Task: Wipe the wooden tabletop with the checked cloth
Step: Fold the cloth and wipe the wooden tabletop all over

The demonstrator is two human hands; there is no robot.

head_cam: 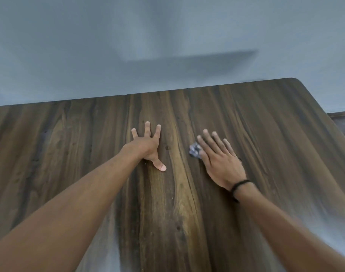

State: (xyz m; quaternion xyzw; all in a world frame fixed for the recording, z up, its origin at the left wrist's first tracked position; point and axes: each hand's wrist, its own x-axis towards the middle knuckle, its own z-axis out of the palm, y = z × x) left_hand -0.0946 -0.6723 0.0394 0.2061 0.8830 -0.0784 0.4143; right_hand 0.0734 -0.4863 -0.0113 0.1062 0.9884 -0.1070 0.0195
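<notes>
Wooden tabletop (69, 154), dark and streaky in grain, fills the lower part of the view beneath a plain grey wall (167, 36). Left of centre, the left hand (148, 146) lies flat on the bare wood, fingers straight and spread, thumb stretched out to the side, holding nothing. Just to its right, apart from it, a small bunched bit of the checked cloth (194, 151), blue and white, peeps out on the tabletop. The rest of it is hidden under the right hand (218, 161), which presses down on the cloth with straight, slightly fanned fingers rather than a curled grasp. A black band (239, 185) circles that wrist. Further right, the table's rounded far corner (293, 80) meets the wall.
</notes>
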